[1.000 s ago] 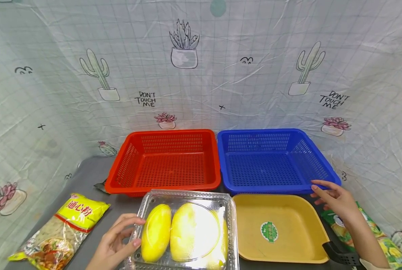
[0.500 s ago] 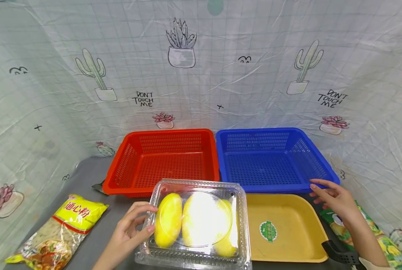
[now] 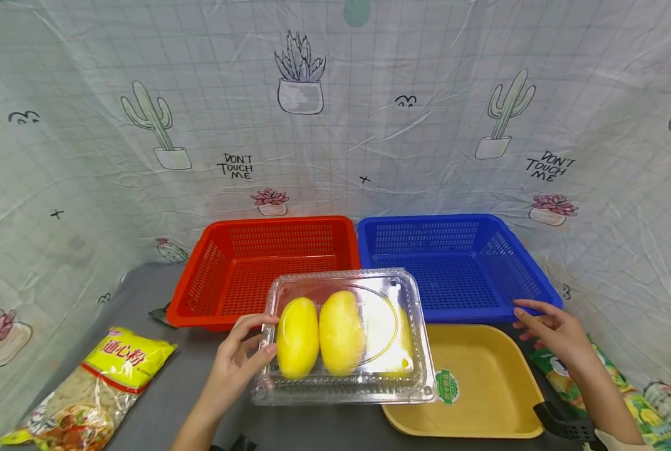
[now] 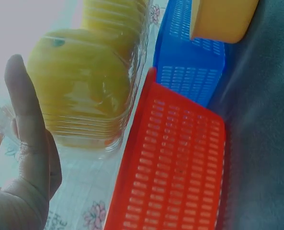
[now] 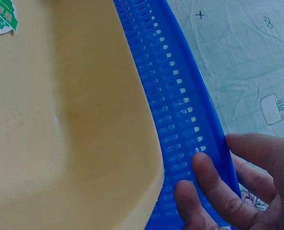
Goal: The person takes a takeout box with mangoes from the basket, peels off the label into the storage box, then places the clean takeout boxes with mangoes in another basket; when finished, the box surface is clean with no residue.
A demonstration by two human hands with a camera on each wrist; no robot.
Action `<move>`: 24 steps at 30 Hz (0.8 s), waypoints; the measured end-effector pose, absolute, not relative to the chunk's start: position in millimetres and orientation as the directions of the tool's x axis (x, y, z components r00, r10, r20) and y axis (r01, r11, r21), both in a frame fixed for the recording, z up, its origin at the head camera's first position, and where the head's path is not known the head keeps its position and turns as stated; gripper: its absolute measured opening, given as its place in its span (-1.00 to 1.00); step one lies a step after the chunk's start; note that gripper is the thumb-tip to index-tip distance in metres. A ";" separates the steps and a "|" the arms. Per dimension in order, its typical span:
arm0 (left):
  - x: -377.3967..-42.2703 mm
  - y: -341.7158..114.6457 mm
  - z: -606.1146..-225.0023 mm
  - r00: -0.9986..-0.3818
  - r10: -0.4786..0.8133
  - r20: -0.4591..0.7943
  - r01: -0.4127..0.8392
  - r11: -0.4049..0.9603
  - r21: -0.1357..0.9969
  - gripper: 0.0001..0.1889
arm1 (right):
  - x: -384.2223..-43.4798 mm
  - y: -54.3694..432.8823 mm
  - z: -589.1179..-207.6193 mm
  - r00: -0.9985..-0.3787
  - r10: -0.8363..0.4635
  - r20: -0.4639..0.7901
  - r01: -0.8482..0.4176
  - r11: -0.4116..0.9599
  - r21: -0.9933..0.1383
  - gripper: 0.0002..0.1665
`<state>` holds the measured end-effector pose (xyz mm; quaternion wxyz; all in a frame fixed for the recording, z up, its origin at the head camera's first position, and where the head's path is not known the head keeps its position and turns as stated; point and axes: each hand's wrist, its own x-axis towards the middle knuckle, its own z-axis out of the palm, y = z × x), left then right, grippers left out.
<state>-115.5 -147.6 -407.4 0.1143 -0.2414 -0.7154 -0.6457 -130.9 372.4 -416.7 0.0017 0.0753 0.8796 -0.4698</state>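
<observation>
My left hand (image 3: 239,357) pinches the left edge of a clear plastic clamshell container (image 3: 346,388) in the head view. Several yellow mangoes (image 3: 298,338) lie under its glossy lid. The container overlaps the front of the red basket (image 3: 188,300) and a corner of the yellow tray (image 3: 470,419) in this view. The left wrist view shows the container (image 4: 84,91) raised beside the red basket's wall. My right hand (image 5: 261,187) rests at the rim of the blue basket (image 5: 199,86), its fingers loosely bent and spread, one fingertip right at the rim.
A packet of noodles (image 3: 104,388) lies on the grey table (image 3: 160,376) at left. Under the right forearm is a green packet (image 3: 611,376). A small dark packet (image 3: 160,315) sticks out beside the red basket. A patterned curtain (image 3: 369,125) hangs behind.
My left hand has lifted the mango container and carried it forward and a little right, tilting it towards the baskets. The right hand has stayed at the blue basket's rim.
</observation>
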 end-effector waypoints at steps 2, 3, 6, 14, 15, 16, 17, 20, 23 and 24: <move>-118.7 -143.9 -407.4 -0.852 0.200 0.484 0.502 0.046 0.864 -0.58 | -130.6 372.0 -416.6 -0.988 0.135 -0.071 0.133 0.541 -0.830 -0.59; -120.1 -142.3 -407.9 -0.848 0.202 0.490 0.507 0.043 0.861 -0.58 | -130.6 371.7 -416.5 -0.988 0.137 -0.066 0.131 0.542 -0.830 -0.58; -122.9 -137.8 -409.0 -0.852 0.197 0.486 0.502 0.042 0.864 -0.59 | -130.8 371.0 -416.8 -0.988 0.141 -0.064 0.131 0.545 -0.828 -0.52; -128.6 -126.3 -408.2 -0.878 0.185 0.441 0.456 0.044 0.889 -0.62 | -130.9 370.3 -416.7 -0.987 0.145 -0.071 0.142 0.568 -0.811 -0.33; -129.6 -124.8 -408.0 -0.878 0.187 0.441 0.456 0.044 0.889 -0.62 | -130.9 370.2 -416.6 -0.987 0.145 -0.073 0.144 0.568 -0.811 -0.32; -130.7 -123.2 -407.7 -0.878 0.189 0.439 0.454 0.044 0.890 -0.62 | -131.0 370.1 -416.4 -0.987 0.145 -0.074 0.144 0.569 -0.809 -0.31; -131.8 -121.7 -407.4 -0.878 0.193 0.439 0.454 0.042 0.890 -0.63 | -131.0 370.0 -416.3 -0.987 0.145 -0.076 0.145 0.570 -0.809 -0.31; -135.3 -116.9 -406.8 -0.874 0.204 0.441 0.457 0.037 0.888 -0.63 | -130.9 370.2 -416.0 -0.986 0.143 -0.081 0.149 0.572 -0.806 -0.30; -139.0 -111.6 -406.1 -0.868 0.213 0.448 0.463 0.025 0.886 -0.64 | -130.7 370.4 -415.8 -0.986 0.143 -0.086 0.153 0.572 -0.805 -0.29; -140.3 -109.8 -405.9 -0.867 0.216 0.449 0.464 0.019 0.886 -0.64 | -130.6 370.5 -415.9 -0.986 0.143 -0.087 0.154 0.573 -0.805 -0.29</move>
